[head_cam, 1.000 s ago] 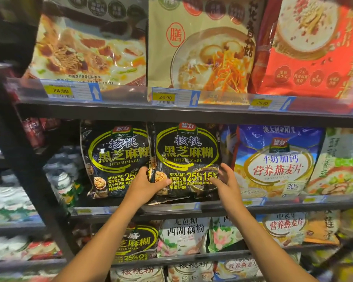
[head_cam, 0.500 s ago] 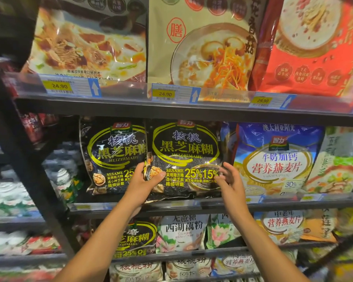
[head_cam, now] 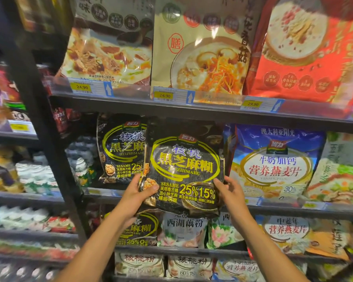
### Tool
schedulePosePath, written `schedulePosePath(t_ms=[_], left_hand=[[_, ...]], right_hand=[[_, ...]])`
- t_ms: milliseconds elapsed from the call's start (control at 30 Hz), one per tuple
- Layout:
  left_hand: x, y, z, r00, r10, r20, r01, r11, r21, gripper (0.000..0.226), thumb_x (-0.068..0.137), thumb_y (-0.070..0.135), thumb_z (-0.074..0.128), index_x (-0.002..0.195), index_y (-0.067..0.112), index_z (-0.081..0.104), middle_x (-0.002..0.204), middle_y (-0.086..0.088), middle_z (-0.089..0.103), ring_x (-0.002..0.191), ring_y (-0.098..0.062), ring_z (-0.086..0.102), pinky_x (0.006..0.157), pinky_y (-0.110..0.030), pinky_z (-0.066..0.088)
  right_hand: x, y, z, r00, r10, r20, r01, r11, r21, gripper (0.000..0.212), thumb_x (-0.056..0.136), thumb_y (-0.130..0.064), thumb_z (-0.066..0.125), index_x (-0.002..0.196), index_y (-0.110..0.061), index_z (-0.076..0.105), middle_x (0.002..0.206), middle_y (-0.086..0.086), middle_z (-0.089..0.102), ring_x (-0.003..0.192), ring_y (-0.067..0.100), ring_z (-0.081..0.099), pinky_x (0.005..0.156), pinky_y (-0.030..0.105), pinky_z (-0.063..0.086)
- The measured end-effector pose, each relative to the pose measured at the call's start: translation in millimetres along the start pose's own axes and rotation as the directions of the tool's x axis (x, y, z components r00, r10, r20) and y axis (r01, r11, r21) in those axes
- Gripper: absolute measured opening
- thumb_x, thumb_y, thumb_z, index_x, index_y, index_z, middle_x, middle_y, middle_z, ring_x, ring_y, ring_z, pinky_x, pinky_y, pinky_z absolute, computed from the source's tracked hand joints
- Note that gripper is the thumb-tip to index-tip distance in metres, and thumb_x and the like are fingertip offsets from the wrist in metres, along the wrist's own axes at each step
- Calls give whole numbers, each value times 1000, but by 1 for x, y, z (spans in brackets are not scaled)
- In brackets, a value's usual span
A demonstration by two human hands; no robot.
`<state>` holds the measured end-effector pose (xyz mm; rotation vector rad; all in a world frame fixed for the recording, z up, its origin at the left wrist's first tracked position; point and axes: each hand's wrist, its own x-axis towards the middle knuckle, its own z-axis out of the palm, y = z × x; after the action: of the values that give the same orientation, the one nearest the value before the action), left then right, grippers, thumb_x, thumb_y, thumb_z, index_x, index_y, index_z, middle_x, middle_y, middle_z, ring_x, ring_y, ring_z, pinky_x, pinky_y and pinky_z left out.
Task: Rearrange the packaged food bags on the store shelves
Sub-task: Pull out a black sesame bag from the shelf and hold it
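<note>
Sesame bag [head_cam: 183, 169] is hanging in front of the middle shelf [head_cam: 283, 209], overlapping a matching bag [head_cam: 120, 151] standing there; left hand [head_cam: 137, 196] is pinching its lower left edge, right hand [head_cam: 230, 192] is gripping its lower right edge.

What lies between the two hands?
In the head view, the black sesame bag: the left hand grips its left edge, the right hand holds its right edge.

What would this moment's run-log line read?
state: black sesame bag held in front of middle shelf | left hand: grips lower-left edge | right hand: grips lower-right edge
</note>
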<state>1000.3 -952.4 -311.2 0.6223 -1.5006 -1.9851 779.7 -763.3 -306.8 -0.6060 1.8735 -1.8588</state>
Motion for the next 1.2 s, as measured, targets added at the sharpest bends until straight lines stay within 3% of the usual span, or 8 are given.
schedulePosePath(t_ms=[167, 267, 467, 600, 733, 867, 1067, 1200], left_hand=[[-33, -8, 5, 999, -30, -19, 28, 997, -74, 84, 74, 29, 92, 145, 30, 46, 127, 8, 70, 115, -17, 67, 112, -43, 43], [-56, -8, 6, 998, -52, -26, 51, 997, -60, 100, 63, 37, 98, 148, 33, 46, 133, -2, 70, 123, -29, 67, 110, -55, 47], [-102, -14, 8, 996, -62, -63, 61, 998, -15, 93, 73, 36, 94, 150, 41, 43, 148, -4, 59, 129, -28, 63, 113, -56, 44], [-138, -12, 10, 992, -8, -125, 26, 989, 144, 74, 72, 42, 92, 136, 34, 57, 127, -2, 73, 119, -23, 69, 107, -48, 49], [-164, -20, 4, 975, 26, -223, 33, 966, 258, 58, 73, 46, 85, 126, 39, 62, 117, 7, 77, 110, -13, 72, 101, -36, 52], [-173, -28, -18, 939, 63, -338, 68, 930, 361, 83, 60, 65, 89, 133, 40, 60, 124, 7, 74, 115, -16, 70, 103, -43, 55], [-164, -16, -38, 916, 103, -387, 74, 906, 416, 48, 85, 33, 82, 127, 40, 61, 109, 15, 77, 106, -10, 72, 86, -24, 55], [-141, -2, -57, 905, 126, -406, 58, 909, 413, 63, 87, 31, 81, 145, 27, 54, 126, 5, 72, 117, -15, 67, 107, -40, 51]], right_hand=[[-13, 0, -13, 996, 9, 94, -10, 1000, 3, 45, 86, -46, 78, 117, -16, 66, 102, 18, 72, 90, 18, 71, 76, 32, 54], [-22, -4, -20, 972, 59, 228, -69, 997, 34, 50, 85, -50, 78, 124, -21, 68, 114, 5, 78, 107, 25, 75, 93, 44, 58], [-46, -7, -23, 913, 103, 394, -154, 983, 100, 75, 68, -55, 88, 133, -27, 63, 125, 2, 75, 115, 27, 72, 109, 54, 50], [-68, -1, -18, 893, 53, 446, -109, 989, 101, 61, 65, -55, 91, 118, -34, 71, 122, 1, 77, 114, 26, 73, 108, 52, 50], [-83, 7, -10, 876, 58, 479, -92, 995, 48, 73, 58, -55, 95, 123, -32, 70, 121, 0, 77, 113, 26, 73, 108, 55, 50], [-91, 0, 7, 868, 54, 494, -39, 998, -41, 52, 72, -42, 91, 118, -31, 70, 111, -6, 79, 106, 19, 75, 94, 41, 57], [-83, -11, 43, 865, 33, 501, -2, 998, -62, 50, 80, -37, 86, 125, -30, 66, 114, -10, 77, 103, 11, 74, 81, 26, 55], [-64, -17, 72, 880, -2, 475, 36, 997, -63, 41, 81, -30, 87, 117, -31, 68, 112, -7, 79, 99, 11, 76, 88, 33, 57]])
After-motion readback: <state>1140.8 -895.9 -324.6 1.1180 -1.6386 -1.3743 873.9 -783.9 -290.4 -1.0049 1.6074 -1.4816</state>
